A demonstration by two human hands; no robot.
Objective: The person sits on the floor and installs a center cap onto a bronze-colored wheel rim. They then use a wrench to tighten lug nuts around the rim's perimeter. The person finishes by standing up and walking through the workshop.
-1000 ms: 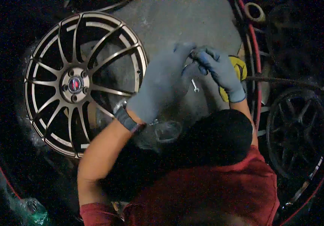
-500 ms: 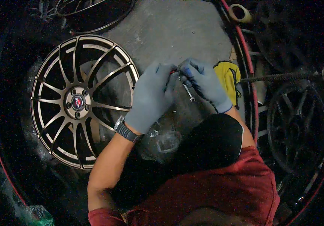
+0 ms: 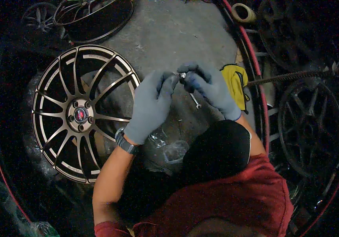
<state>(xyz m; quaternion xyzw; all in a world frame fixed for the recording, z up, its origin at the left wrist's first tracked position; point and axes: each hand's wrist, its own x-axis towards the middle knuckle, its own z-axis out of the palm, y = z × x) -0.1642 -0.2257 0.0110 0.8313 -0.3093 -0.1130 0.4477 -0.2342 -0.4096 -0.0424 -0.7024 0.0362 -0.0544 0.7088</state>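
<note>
The work looks partway through, with the fine handling going on at upper centre of the frame, off the wheel. There the right hand (image 3: pixel 211 90) has its fingers closed around an open-end wrench (image 3: pixel 195 102), whose jaw end hangs below, and a small shiny metal piece (image 3: pixel 182 75) shows at its fingertips, too small to identify. The left hand (image 3: pixel 152 103) has thumb and fingers drawn together beside that piece; whether it pinches anything, I cannot tell. At left, the bronze alloy wheel (image 3: pixel 81 101) lies face up, centre cap (image 3: pixel 80 115) already seated. What remains cannot be judged beyond the unplaced piece.
</note>
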